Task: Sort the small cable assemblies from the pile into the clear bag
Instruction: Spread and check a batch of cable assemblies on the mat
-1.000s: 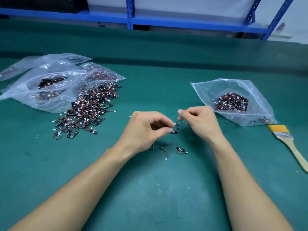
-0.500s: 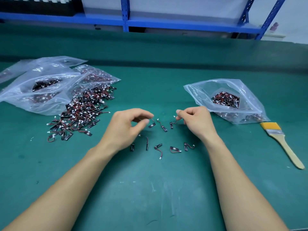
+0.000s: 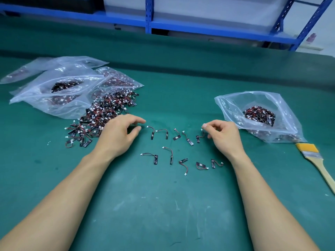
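**Ten out, two rows**

Near row of cable assemblies [image 3: 171, 158] lies on the mat [image 3: 163, 205]. Far row [image 3: 166, 134] lies between my hands. Left hand [image 3: 119, 134] is loose, fingers apart, empty, at the edge of the pile [image 3: 107, 113]. Right hand [image 3: 223, 136] curls at the end assembly [image 3: 198, 138]; pinching or just touching, I cannot tell. Clear bag [image 3: 233, 107] is beyond, partly filled.

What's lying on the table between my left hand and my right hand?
In the head view, a row of five small cable assemblies lies on the green mat between the left hand and right hand.
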{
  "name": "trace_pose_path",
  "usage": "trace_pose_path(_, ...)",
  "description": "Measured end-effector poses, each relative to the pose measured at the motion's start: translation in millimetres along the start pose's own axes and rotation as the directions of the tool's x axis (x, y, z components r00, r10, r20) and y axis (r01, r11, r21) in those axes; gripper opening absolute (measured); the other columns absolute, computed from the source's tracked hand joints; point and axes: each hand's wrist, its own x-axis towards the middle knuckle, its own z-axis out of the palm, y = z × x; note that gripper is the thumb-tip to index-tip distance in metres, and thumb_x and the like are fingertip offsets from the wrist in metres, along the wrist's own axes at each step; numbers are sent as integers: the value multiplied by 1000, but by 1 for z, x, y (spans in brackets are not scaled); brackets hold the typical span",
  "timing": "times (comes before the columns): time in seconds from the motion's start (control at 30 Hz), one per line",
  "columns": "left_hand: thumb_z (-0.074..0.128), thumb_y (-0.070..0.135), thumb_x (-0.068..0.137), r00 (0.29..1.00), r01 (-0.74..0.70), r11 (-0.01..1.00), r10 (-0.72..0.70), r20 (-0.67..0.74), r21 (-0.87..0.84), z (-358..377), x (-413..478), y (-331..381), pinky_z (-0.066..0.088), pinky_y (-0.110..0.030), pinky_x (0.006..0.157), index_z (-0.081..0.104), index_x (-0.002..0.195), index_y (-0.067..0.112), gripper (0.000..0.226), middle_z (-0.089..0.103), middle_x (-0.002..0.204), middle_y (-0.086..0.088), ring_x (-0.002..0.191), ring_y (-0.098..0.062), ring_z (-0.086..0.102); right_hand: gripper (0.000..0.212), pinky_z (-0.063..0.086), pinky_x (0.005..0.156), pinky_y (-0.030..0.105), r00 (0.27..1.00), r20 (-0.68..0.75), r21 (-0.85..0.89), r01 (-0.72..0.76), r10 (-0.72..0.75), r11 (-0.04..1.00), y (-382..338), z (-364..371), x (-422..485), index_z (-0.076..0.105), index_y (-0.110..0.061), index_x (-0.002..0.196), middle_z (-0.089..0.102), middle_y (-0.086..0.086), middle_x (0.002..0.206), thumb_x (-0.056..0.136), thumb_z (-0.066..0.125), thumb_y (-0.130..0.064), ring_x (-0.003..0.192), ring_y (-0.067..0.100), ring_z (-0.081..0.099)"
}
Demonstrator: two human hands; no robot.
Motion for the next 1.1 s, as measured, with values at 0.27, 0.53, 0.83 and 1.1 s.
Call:
trace_pose_path(0.27,70,5,88,998,-8,993,15,61,-115,6,-2,4,51,-32,87,75,107,20,24,72,93,3,87,-16,66,20,36,50,8,1000,-5,-3,-4,4,1000,-2,2,1,73,-21,71,60,-8,51,90,71,-25,46,0,47)
trace_pose_path(0.53,71,9,89,995,72,985,-61,74,-154,8,-3,2,47,-14,84,75,104,25,23,73,92,11,88,-5,66,22,35,50,8,1000,12,16,-19,18,1000,-3,1,-1,73,-20,70,60,-9,52,90,70,-25,48,1,47)
trace_pose_path(0.83,71,9,88,996,68,983,-57,68,-168,10,-2,-1,45,-10,83,75,103,26,22,72,91,14,87,-1,66,18,36,50,7,1000,11,18,-24,24,1000,-4,1,-1,74,-21,72,60,-8,52,89,71,-25,48,1,48)
trace_pose_path(1.1,72,9,88,997,63,984,-54,62,-169,10,-2,-1,42,-5,80,75,102,26,22,72,90,15,86,1,64,17,37,51,7,1000,13,8,-28,28,1000,-4,2,-1,74,-20,72,61,-7,52,89,71,-21,48,1,49)
